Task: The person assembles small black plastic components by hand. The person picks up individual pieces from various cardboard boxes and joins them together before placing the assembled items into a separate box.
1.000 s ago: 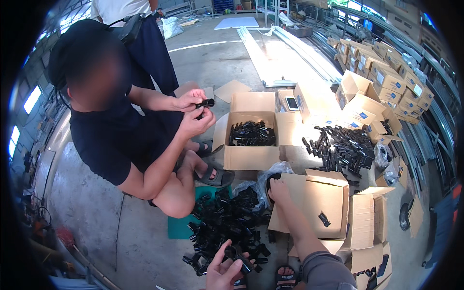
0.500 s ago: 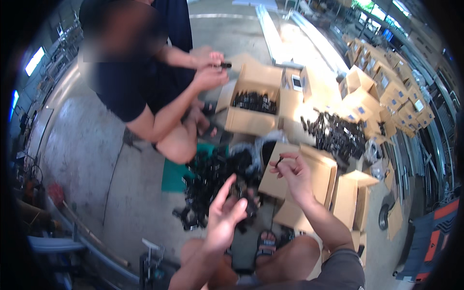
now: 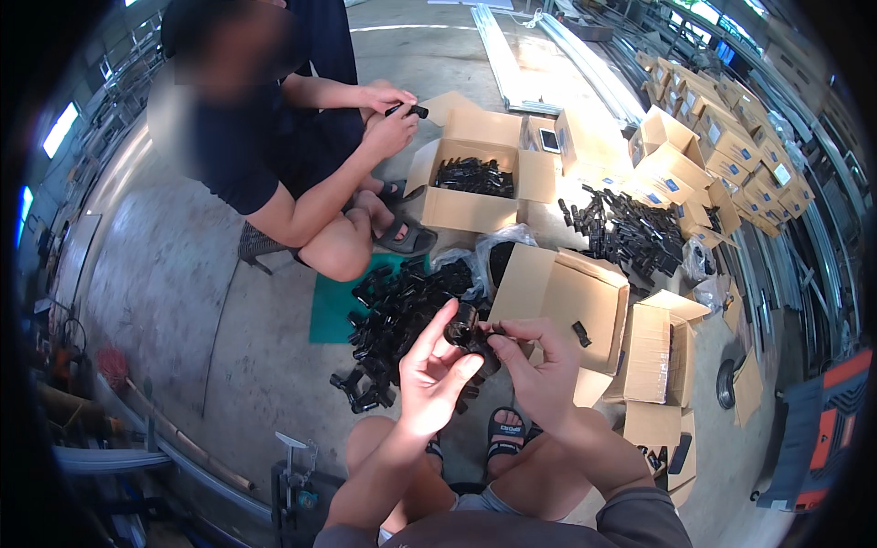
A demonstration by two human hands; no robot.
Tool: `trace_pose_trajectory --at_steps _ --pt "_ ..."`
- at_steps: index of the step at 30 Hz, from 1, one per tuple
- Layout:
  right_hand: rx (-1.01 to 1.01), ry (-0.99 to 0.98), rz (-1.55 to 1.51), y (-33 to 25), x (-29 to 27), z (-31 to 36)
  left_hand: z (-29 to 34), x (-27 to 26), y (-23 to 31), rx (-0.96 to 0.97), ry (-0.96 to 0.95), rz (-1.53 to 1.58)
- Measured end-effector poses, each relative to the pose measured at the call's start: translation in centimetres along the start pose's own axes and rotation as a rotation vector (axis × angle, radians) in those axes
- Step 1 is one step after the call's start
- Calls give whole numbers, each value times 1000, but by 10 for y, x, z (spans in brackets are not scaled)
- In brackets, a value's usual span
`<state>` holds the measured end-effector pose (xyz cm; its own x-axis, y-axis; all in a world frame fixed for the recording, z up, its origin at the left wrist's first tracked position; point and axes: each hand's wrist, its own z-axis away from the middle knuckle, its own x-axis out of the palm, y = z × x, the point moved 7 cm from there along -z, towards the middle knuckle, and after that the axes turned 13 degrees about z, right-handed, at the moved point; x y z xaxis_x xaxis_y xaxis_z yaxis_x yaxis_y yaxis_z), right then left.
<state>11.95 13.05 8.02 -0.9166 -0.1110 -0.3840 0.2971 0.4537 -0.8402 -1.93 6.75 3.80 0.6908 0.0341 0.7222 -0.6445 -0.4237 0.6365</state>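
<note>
A shiny black, rounded part, like a plastic fitting, is held upright between the thumb and fingers of my left hand. My right hand pinches a small dark piece against the right side of that part; its exact shape is mostly hidden by my fingers. Beneath and beyond my left hand spreads a pile of similar black parts, partly lying on a green sheet.
At the left a co-worker handles a black piece. An open carton holds black pieces, and more lie in a heap. A flattened-looking open carton lies by my right hand. Stacked boxes stand far right.
My right hand has moved left and down with its small dark piece, bringing it against the black part in my left hand. The co-worker's hands have shifted slightly left and up.
</note>
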Motion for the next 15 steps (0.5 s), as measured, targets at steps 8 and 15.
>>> trace_pose_trajectory --at_steps 8,15 --pt "42 -79 41 3 2 9 6 -1 0 49 26 -364" --pt "176 -148 -58 27 9 11 2 9 10 124 -39 -614"
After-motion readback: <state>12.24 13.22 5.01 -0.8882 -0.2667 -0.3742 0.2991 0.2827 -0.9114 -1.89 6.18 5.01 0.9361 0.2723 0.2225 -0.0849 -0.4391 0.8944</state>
